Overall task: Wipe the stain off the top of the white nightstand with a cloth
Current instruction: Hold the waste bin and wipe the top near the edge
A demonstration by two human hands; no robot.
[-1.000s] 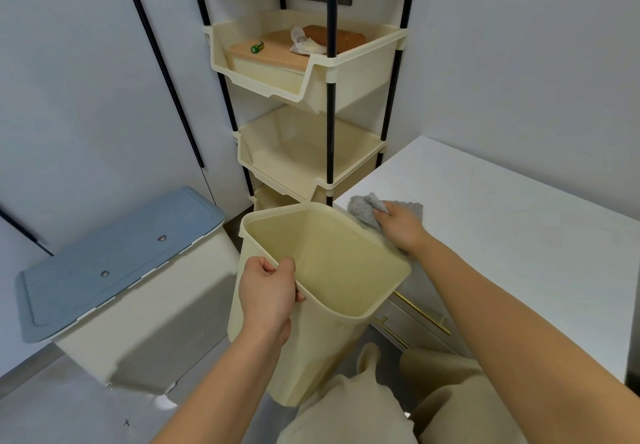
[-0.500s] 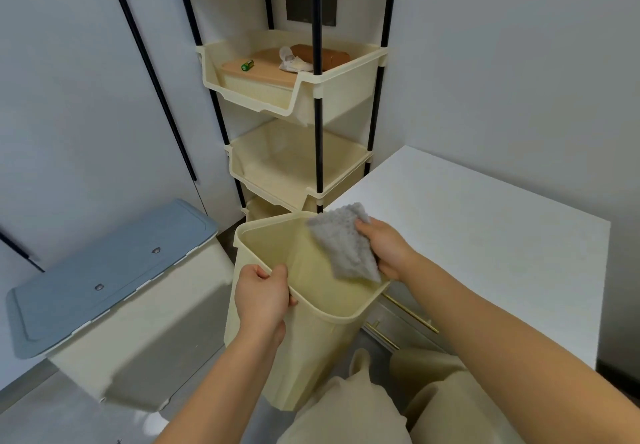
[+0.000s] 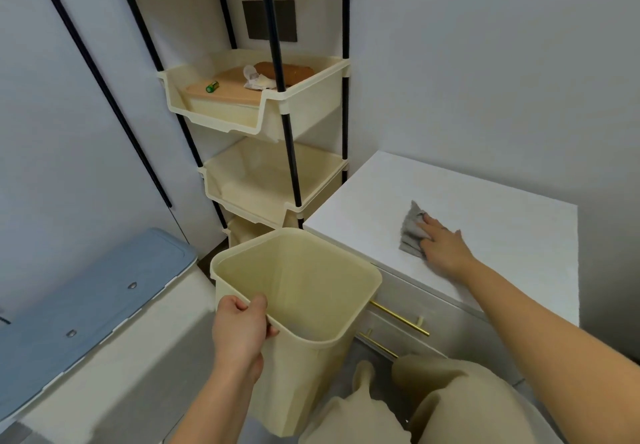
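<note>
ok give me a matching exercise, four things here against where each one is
1 grey cloth
2 cream bin
3 green battery
4 blue lid

a on a wooden board in a rack tray
b on the white box at left
c pressed under the right hand on the nightstand
d gripped at its rim by the left hand

Pairs: 1-c, 2-d, 3-a, 4-b

Matt cream plastic bin (image 3: pixel 304 308); fuzzy grey cloth (image 3: pixel 412 232); matt white nightstand (image 3: pixel 485 208) fitted with shiny brass-coloured metal handles (image 3: pixel 398 317).
</note>
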